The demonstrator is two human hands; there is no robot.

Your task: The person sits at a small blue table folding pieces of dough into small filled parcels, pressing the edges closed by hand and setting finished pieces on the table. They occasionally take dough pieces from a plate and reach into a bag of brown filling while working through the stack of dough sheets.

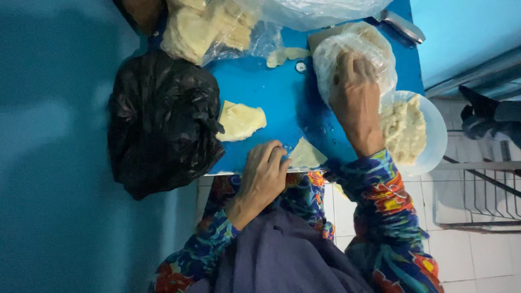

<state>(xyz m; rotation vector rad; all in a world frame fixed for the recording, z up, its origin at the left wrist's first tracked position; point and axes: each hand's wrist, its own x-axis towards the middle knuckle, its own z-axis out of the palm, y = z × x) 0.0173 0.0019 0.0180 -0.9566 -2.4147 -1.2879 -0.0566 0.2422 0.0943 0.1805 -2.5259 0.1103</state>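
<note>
Dough bag, table's 1 o'clock: soft, likely sticky, film thin; hold from beneath | right hand palm-down, pressing it | left hand curled, pinning wedge, 6 o'clock edge | bowl at 3.

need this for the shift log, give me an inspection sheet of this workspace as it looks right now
surface: blue table top, bare in the middle, crowded along its edges
job's things: clear bag of pale dough under the right hand; thin pale piece at the near edge by the left hand; second flat piece lying apart mid-table
clutter: black plastic bag at the left edge; clear bag of pale sheets at the far side; plate of crumbly filling overhanging the right edge
grippers: left hand curled at the table edge, touching the thin piece; right hand pressed flat on the dough bag
cables: nothing seen
surroundings: blue wall, white tiled floor, metal rack at right
</note>
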